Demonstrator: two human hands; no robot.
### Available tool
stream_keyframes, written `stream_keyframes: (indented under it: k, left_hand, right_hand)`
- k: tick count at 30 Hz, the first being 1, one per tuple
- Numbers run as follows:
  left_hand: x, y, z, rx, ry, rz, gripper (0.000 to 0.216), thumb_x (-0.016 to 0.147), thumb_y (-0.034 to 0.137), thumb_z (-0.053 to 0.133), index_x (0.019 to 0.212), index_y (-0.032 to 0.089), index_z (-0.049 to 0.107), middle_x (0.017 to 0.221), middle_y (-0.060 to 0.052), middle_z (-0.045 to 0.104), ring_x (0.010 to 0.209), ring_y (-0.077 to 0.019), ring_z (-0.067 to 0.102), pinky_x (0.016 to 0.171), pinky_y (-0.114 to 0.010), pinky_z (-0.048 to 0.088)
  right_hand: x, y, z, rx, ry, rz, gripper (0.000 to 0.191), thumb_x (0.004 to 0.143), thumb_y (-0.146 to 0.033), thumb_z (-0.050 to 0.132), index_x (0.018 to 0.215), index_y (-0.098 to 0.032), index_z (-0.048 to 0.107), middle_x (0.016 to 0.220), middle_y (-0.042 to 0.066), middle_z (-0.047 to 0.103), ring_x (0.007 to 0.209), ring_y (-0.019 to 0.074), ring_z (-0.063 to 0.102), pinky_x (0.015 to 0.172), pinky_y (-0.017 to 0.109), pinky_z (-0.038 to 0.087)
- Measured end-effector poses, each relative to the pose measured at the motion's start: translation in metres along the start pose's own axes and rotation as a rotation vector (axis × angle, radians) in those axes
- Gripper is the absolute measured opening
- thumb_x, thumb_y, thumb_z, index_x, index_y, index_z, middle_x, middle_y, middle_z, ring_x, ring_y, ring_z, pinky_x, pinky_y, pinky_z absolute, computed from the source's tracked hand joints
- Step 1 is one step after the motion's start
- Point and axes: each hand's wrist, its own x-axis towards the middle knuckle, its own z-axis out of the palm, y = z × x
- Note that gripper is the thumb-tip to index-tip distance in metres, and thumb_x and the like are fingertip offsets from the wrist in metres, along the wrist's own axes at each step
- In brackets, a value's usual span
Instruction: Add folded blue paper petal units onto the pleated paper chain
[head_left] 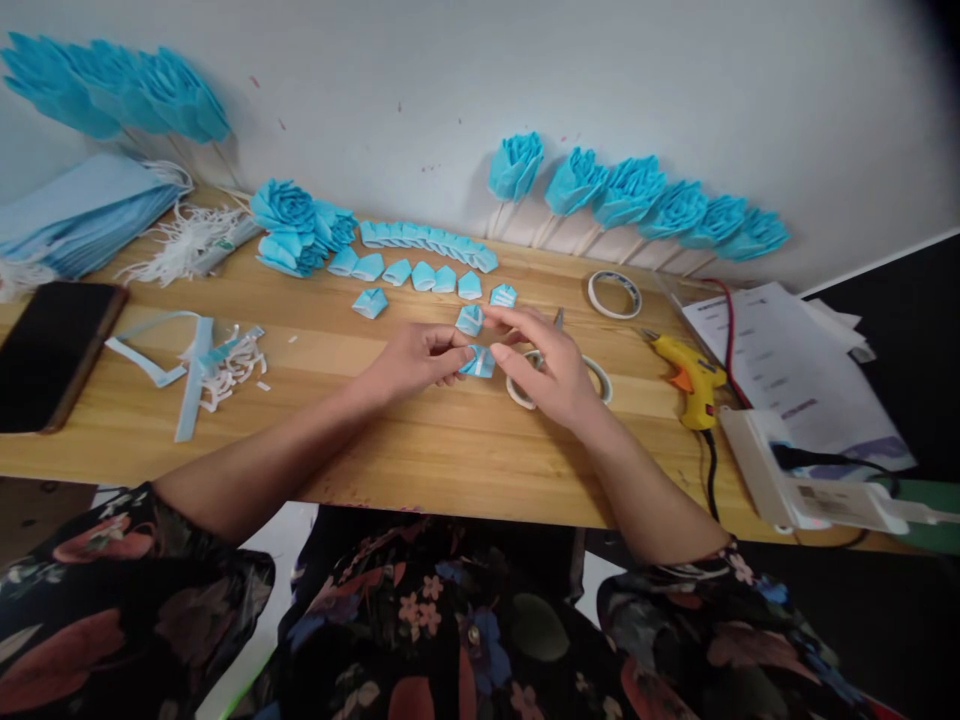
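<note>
My left hand (416, 360) and my right hand (546, 368) meet over the wooden table (420, 450), both pinching one small folded blue petal piece (478, 362). The fingers of each hand are closed on its edges. Just beyond lie loose folded blue petals (470, 319), and a row of more petals (427, 240) runs along the back. A roll of tape (598, 376) sits partly under my right hand.
Finished blue flowers on sticks (637, 195) lean on the wall. A blue flower pile (296, 225) sits back left. A second tape roll (614, 294), yellow glue gun (694, 378), papers (787, 365), a white power strip (795, 480), a black phone (52, 350), and cut scraps (202, 355) surround me.
</note>
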Motion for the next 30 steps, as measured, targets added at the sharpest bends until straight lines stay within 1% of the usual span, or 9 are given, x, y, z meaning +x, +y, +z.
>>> stream_keyframes:
  k: [2,5,10,13,17,22,24,27,30]
  left_hand:
    - [-0.001,0.001,0.001,0.054,-0.004,0.038,0.019,0.084,0.030,0.065,0.075,0.014,0.062,0.063,0.001,0.059,0.058,-0.0081,0.054,0.055,-0.019,0.042]
    - [-0.003,0.003,0.001,0.058,-0.019,0.075,0.022,0.084,0.035,0.064,0.078,0.014,0.062,0.067,0.000,0.058,0.060,-0.0088,0.052,0.057,-0.020,0.041]
    - [-0.002,0.004,0.003,0.060,-0.070,0.088,0.028,0.079,0.042,0.066,0.083,0.014,0.062,0.072,0.001,0.057,0.066,-0.0103,0.051,0.061,-0.022,0.040]
    - [-0.002,0.000,0.005,0.026,-0.061,0.068,0.028,0.076,0.041,0.068,0.084,0.015,0.061,0.075,0.001,0.058,0.069,-0.0108,0.051,0.065,-0.023,0.041]
    - [-0.001,-0.003,0.003,0.028,-0.066,0.054,0.026,0.075,0.040,0.067,0.082,0.016,0.060,0.072,0.002,0.055,0.066,-0.0102,0.049,0.063,-0.023,0.039]
    - [-0.002,0.004,-0.002,0.083,-0.108,0.073,0.026,0.078,0.041,0.067,0.084,0.016,0.063,0.073,0.002,0.057,0.068,-0.0108,0.049,0.063,-0.023,0.038]
    - [-0.002,0.005,-0.003,0.093,-0.090,0.059,0.029,0.079,0.044,0.067,0.083,0.016,0.065,0.070,0.002,0.056,0.065,-0.0102,0.048,0.061,-0.022,0.036]
    - [-0.002,0.002,-0.003,0.095,-0.044,0.017,0.031,0.077,0.045,0.070,0.079,0.015,0.065,0.065,0.003,0.053,0.059,-0.0085,0.043,0.056,-0.021,0.032]
    - [0.000,-0.002,-0.003,0.091,0.011,0.013,0.031,0.076,0.045,0.071,0.074,0.015,0.063,0.062,0.003,0.053,0.057,-0.0082,0.044,0.055,-0.020,0.033]
  right_hand:
    - [0.000,-0.001,0.003,0.105,-0.071,0.103,0.039,0.093,-0.026,0.059,0.131,-0.026,0.061,0.103,0.003,0.071,0.090,0.0158,0.065,0.081,0.034,0.054]
    - [-0.001,0.000,0.008,0.180,-0.056,0.158,0.037,0.090,-0.022,0.061,0.126,-0.024,0.064,0.084,-0.002,0.066,0.074,0.0112,0.060,0.074,0.030,0.052]
    - [-0.001,0.003,0.013,0.260,0.026,0.176,0.034,0.088,-0.023,0.062,0.122,-0.024,0.066,0.083,-0.003,0.064,0.073,0.0105,0.058,0.073,0.029,0.051]
    - [-0.001,0.004,0.012,0.292,0.029,0.218,0.034,0.089,-0.025,0.063,0.123,-0.023,0.065,0.085,-0.001,0.066,0.075,0.0112,0.059,0.072,0.029,0.050]
    - [0.000,0.007,0.009,0.332,0.016,0.257,0.034,0.091,-0.030,0.062,0.124,-0.021,0.065,0.086,0.000,0.067,0.075,0.0117,0.060,0.069,0.028,0.049]
    - [0.000,0.004,0.010,0.292,0.023,0.248,0.032,0.092,-0.024,0.060,0.123,-0.023,0.066,0.087,-0.001,0.069,0.076,0.0116,0.062,0.071,0.028,0.050]
    - [0.000,-0.001,0.011,0.251,0.005,0.236,0.033,0.091,-0.022,0.060,0.123,-0.024,0.066,0.088,-0.001,0.071,0.076,0.0110,0.062,0.071,0.027,0.050]
    - [0.001,0.000,0.005,0.170,-0.015,0.191,0.030,0.093,-0.027,0.060,0.122,-0.023,0.067,0.088,0.000,0.073,0.076,0.0113,0.064,0.071,0.027,0.051]
    - [0.003,0.017,-0.014,0.060,0.120,0.216,0.029,0.096,-0.032,0.055,0.120,-0.023,0.069,0.091,0.002,0.075,0.079,0.0139,0.067,0.072,0.028,0.052]
